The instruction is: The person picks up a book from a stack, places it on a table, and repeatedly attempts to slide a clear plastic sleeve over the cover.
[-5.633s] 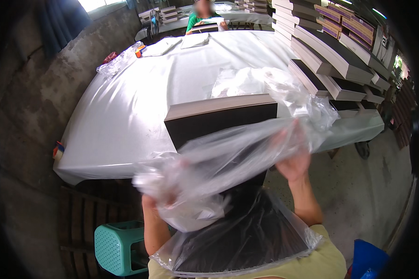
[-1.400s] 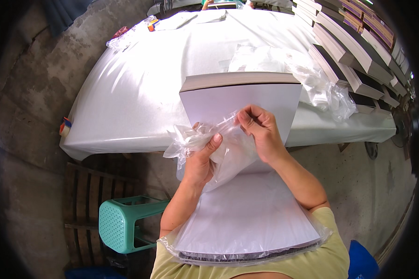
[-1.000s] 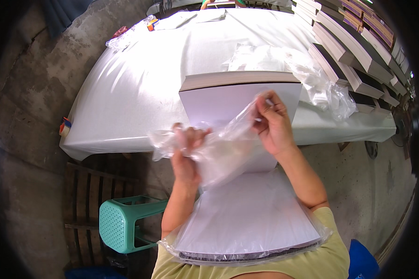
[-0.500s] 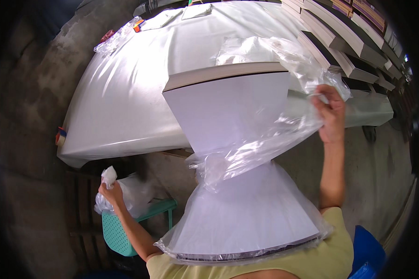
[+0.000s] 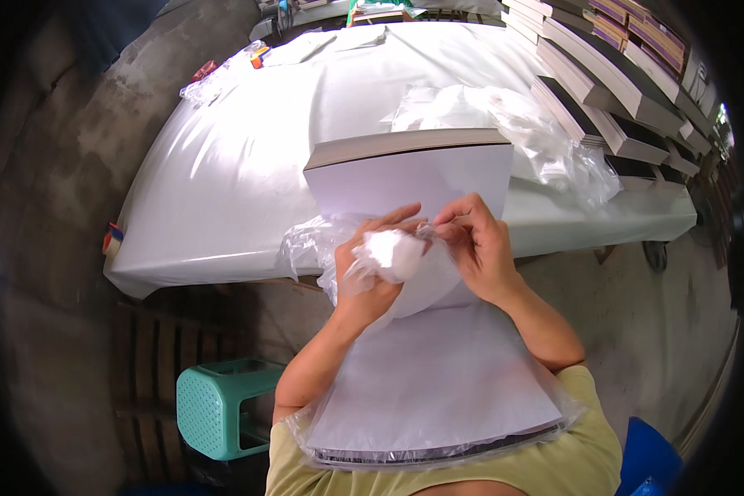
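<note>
Both your hands have come back together over the white panel [image 5: 422, 364], where half a second ago they were flung wide apart. Its long axis runs away from you, near end against your chest, far end on the white-covered table [image 5: 223, 182]. Your left hand [image 5: 372, 273] is clenched on the bunched clear plastic bag [image 5: 388, 256]; your right hand [image 5: 479, 248] pinches its edge just beside. A green stool [image 5: 215, 405] stands lower left.
</note>
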Action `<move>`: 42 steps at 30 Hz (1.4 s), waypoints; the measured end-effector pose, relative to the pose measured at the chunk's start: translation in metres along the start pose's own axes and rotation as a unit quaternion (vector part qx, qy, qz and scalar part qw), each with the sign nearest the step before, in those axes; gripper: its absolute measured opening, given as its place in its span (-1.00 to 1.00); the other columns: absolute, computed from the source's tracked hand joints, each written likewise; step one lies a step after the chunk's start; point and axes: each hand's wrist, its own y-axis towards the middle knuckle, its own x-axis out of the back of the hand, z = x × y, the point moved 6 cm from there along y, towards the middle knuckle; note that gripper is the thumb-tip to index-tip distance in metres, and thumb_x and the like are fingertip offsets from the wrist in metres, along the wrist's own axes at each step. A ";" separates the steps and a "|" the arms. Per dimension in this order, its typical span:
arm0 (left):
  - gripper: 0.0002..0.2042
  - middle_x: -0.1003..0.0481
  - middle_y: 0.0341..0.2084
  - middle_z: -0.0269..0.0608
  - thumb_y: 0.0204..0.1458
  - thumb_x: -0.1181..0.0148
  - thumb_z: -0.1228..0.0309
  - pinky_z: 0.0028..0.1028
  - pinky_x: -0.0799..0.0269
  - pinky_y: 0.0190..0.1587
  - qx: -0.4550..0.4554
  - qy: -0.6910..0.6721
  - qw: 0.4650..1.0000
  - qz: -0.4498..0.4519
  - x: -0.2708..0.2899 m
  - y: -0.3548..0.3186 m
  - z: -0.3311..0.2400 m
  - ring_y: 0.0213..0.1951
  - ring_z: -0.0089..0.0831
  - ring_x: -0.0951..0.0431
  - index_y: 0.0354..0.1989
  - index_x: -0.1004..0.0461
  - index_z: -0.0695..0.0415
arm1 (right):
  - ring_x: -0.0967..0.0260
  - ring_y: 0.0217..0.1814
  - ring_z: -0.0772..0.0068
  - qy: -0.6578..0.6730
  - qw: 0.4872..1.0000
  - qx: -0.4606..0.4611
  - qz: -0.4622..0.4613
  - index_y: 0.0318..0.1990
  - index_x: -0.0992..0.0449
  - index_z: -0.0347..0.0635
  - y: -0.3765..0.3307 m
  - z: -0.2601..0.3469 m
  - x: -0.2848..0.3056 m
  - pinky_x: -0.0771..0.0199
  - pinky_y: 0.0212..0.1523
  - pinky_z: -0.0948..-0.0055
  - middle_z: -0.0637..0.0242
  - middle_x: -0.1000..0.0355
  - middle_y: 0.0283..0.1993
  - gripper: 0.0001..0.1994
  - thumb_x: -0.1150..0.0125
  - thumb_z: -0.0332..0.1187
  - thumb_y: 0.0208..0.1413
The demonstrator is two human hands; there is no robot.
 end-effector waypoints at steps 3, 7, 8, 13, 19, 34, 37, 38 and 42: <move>-0.86 -0.48 -0.24 -0.10 -0.14 -0.21 0.55 -0.46 -0.40 -0.23 0.019 -0.056 0.998 -0.032 0.000 -0.003 0.003 -0.26 -0.42 -0.47 -0.37 -0.44 0.18 | -0.30 -0.51 0.60 0.189 0.976 -0.099 0.044 -0.32 -0.27 -0.20 -0.003 -0.009 -0.001 -0.25 -0.48 0.69 0.37 -0.43 -0.43 -0.87 -0.11 -0.49 0.02; -0.88 -0.49 -0.38 -0.10 -0.13 -0.22 0.49 -0.51 -0.36 -0.31 0.176 -0.250 0.951 -0.046 -0.002 -0.007 0.017 -0.33 -0.44 -0.45 -0.49 -0.38 0.19 | -0.25 -0.50 0.63 0.052 0.997 0.024 0.052 -0.34 -0.25 -0.20 0.001 -0.020 -0.001 -0.23 -0.48 0.67 0.39 -0.37 -0.50 -0.86 -0.10 -0.43 0.05; -0.86 -0.49 -0.42 -0.11 -0.13 -0.23 0.46 -0.52 -0.34 -0.34 0.220 -0.311 0.923 -0.044 -0.003 -0.009 0.020 -0.35 -0.45 -0.44 -0.52 -0.36 0.19 | -0.23 -0.51 0.64 0.008 0.996 0.080 0.035 -0.34 -0.25 -0.20 0.003 -0.018 0.001 -0.22 -0.49 0.67 0.41 -0.36 -0.51 -0.87 -0.09 -0.43 0.06; -0.82 -0.38 -0.60 -0.31 -0.17 -0.27 0.41 -0.52 -0.29 -0.43 0.257 -0.367 0.888 0.103 -0.010 -0.016 0.030 -0.46 -0.54 -0.39 -0.46 -0.38 0.17 | -0.17 -0.57 0.71 0.325 0.941 -0.081 0.045 -0.35 -0.24 -0.17 -0.002 -0.025 -0.008 -0.18 -0.56 0.69 0.46 -0.31 -0.54 -0.90 -0.01 -0.39 0.11; -0.94 -0.38 -0.39 -0.26 -0.12 -0.17 0.59 -0.62 -0.28 -0.50 0.063 -0.048 0.991 0.105 0.000 -0.012 0.020 -0.45 -0.58 -0.37 -0.47 -0.42 0.19 | -0.14 -0.55 0.73 0.480 0.823 -0.269 0.139 -0.18 -0.30 -0.19 -0.004 -0.026 -0.013 -0.20 -0.51 0.69 0.53 -0.23 -0.57 -0.73 -0.10 -0.24 0.04; -0.48 -0.36 -0.12 -0.17 -0.01 0.03 0.14 -0.24 -0.31 -0.01 0.219 -0.574 0.737 -0.282 0.103 -0.044 0.082 -0.10 -0.33 -0.38 0.14 -0.15 0.08 | -0.33 -0.31 0.34 0.533 0.749 0.069 0.387 -0.29 -0.48 -0.18 -0.030 -0.009 0.027 -0.29 -0.21 0.39 0.22 -0.43 -0.27 -0.68 -0.37 -0.25 -0.23; -0.36 -0.31 -0.03 -0.14 -0.03 0.01 0.01 -0.20 -0.28 0.01 0.081 -0.613 0.783 -0.060 0.066 -0.030 0.035 -0.01 -0.26 -0.32 0.16 -0.08 0.15 | -0.34 -0.32 0.37 0.629 0.769 -0.060 0.101 -0.22 -0.44 -0.19 -0.025 -0.040 0.046 -0.30 -0.24 0.42 0.23 -0.43 -0.25 -0.62 -0.37 -0.27 -0.23; -0.38 -0.32 -0.07 -0.16 -0.09 -0.07 0.08 -0.24 -0.27 -0.01 0.061 -0.568 0.821 0.025 0.051 -0.033 0.030 -0.05 -0.29 -0.33 0.12 -0.12 0.16 | -0.35 -0.33 0.38 0.649 0.756 -0.077 0.030 -0.19 -0.42 -0.19 -0.023 -0.044 0.054 -0.31 -0.26 0.43 0.23 -0.42 -0.24 -0.60 -0.37 -0.28 -0.23; -0.41 -0.39 -0.23 -0.27 -0.33 -0.39 0.36 -0.41 -0.24 -0.06 0.102 -0.254 0.944 0.185 0.026 -0.068 0.042 -0.21 -0.39 -0.38 -0.05 -0.28 0.20 | -0.37 -0.35 0.42 0.641 0.761 -0.099 0.031 -0.09 -0.37 -0.21 -0.015 -0.037 0.055 -0.32 -0.30 0.47 0.24 -0.42 -0.21 -0.51 -0.38 -0.31 -0.23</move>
